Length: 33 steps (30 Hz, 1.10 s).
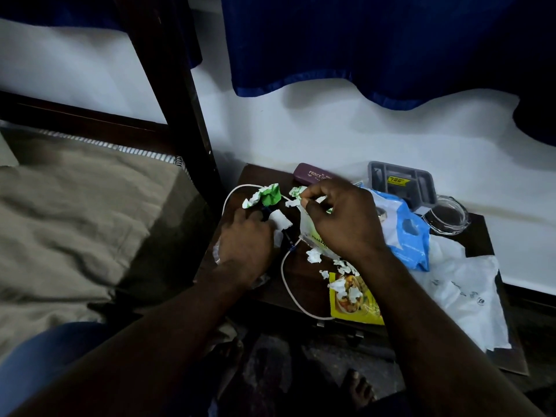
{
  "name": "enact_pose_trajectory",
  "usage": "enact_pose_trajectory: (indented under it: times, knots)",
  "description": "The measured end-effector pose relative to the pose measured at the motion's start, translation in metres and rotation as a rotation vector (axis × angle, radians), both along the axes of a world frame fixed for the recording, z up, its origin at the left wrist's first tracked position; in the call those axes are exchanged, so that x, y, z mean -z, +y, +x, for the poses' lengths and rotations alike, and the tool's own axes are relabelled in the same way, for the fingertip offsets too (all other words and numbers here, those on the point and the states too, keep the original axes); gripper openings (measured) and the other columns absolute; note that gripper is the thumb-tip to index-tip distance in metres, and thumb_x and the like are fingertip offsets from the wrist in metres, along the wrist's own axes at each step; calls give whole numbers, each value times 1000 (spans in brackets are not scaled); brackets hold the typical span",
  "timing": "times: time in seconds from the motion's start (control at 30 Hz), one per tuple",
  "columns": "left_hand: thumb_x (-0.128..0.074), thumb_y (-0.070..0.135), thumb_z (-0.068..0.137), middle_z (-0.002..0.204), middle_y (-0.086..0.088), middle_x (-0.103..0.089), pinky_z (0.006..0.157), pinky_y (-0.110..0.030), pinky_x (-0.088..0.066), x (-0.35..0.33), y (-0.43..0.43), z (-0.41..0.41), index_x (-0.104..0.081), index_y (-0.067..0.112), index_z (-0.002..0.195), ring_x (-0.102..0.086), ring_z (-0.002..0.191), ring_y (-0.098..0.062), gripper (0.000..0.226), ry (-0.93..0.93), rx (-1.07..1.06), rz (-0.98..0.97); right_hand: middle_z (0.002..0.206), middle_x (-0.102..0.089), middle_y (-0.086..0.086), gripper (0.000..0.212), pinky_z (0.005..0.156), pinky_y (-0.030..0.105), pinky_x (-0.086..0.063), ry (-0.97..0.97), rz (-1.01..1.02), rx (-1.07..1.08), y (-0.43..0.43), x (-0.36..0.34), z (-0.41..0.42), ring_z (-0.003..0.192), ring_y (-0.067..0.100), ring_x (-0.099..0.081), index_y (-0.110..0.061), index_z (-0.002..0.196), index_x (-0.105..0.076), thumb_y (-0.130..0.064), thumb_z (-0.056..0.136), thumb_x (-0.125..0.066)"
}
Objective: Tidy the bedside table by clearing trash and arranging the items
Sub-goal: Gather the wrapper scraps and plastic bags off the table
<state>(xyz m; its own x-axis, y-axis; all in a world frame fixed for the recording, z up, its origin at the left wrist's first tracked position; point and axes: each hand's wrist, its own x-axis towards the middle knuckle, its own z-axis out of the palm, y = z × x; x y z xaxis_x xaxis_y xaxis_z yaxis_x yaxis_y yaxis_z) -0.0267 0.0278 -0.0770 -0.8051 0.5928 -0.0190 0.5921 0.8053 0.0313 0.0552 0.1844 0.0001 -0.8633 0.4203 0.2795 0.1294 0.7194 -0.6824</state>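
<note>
Dark wood table [307, 284] strewn with torn green-and-white paper, both grips in the mess.
Pinching a paper scrap [296, 192] in right grip [340, 218] fingertips, over a clear printed bag [313, 233]. Resting left grip [243, 239] knuckles-up just left, fingers curled beside a green wad [267, 197] and white wad [281, 221]; cannot tell if grasping anything. More scraps [313, 255] just below right grip, some on a yellow packet [355, 308]. White cable [285, 281] looped nearby. Blue bag [403, 236], grey tray [400, 182], glass ashtray [448, 216], maroon case [313, 174] behind.

White wall [331, 130], blue curtain [361, 40] above; dark wooden bedframe [180, 100] left, beige bedding [75, 221]; dim light.
</note>
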Motion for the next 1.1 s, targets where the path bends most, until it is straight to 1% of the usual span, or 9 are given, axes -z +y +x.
enact_pose_trajectory:
  times: [0.23,0.33,0.47,0.53,0.6,0.8,0.87,0.97,1.1]
  knots:
    - [-48,50,95,117,3,-65,92,-42,-51,-11,1,2,-71,28,110,-51,119,-29,35,-13,-1,67,89,-72,-22,10,79,33,-55,-6,-1,-5,0,0,-2,75,3,-65,-30,90,-76,-21,86,-72]
    - [-55,50,82,102,0,-70,79,-37,-54,-40,2,-10,-75,23,99,-62,103,-28,37,-85,-14,243,93,-73,-21,11,79,30,-56,13,-10,5,-1,0,-4,78,0,-65,-30,94,-76,-22,86,-73]
    - [-67,49,67,82,5,-65,73,-35,-51,-82,-17,-35,-64,26,74,-66,82,-21,24,-330,315,362,110,-75,-18,37,87,23,-57,-37,-109,-72,-5,-1,-8,87,-3,-70,-30,120,-71,-14,86,-75]
    - [-76,39,68,86,9,-65,79,-37,-52,-87,-28,-43,-63,31,77,-67,86,-18,18,-339,414,361,118,-74,-17,46,90,23,-56,-108,-154,-149,-11,-1,-9,91,-2,-71,-31,128,-68,-12,86,-75]
    - [-77,36,69,92,7,-71,82,-40,-54,-84,-33,-48,-72,24,87,-69,89,-17,22,-340,374,438,114,-75,-16,35,87,21,-55,-132,-178,-147,-18,1,-12,91,-1,-71,-30,122,-72,-16,89,-75]
    - [-74,27,74,98,14,-75,82,-29,-58,-95,-32,-51,-70,42,96,-72,89,-5,27,-503,229,810,105,-74,9,16,69,29,-61,34,-803,-31,-32,-4,-33,86,18,-74,-16,103,-72,-8,90,-78]
    - [-76,30,75,103,9,-74,86,-38,-58,-95,-35,-56,-65,35,105,-70,94,-8,32,-530,163,820,106,-74,12,21,71,30,-61,96,-917,1,-35,-4,-38,85,17,-74,-13,104,-70,-4,87,-79]
    - [-84,33,80,114,14,-72,91,-31,-57,-98,-38,-64,-62,38,120,-69,103,-1,46,-631,153,804,90,-71,8,24,71,31,-60,170,-1120,31,-43,-4,-46,80,18,-72,-12,103,-71,0,85,-79]
    - [-89,33,78,109,7,-77,94,-39,-58,-101,-41,-68,-73,26,113,-73,103,-9,39,-736,126,787,77,-68,3,18,65,31,-57,252,-1184,63,-56,-4,-57,71,17,-68,-10,96,-68,-1,84,-79]
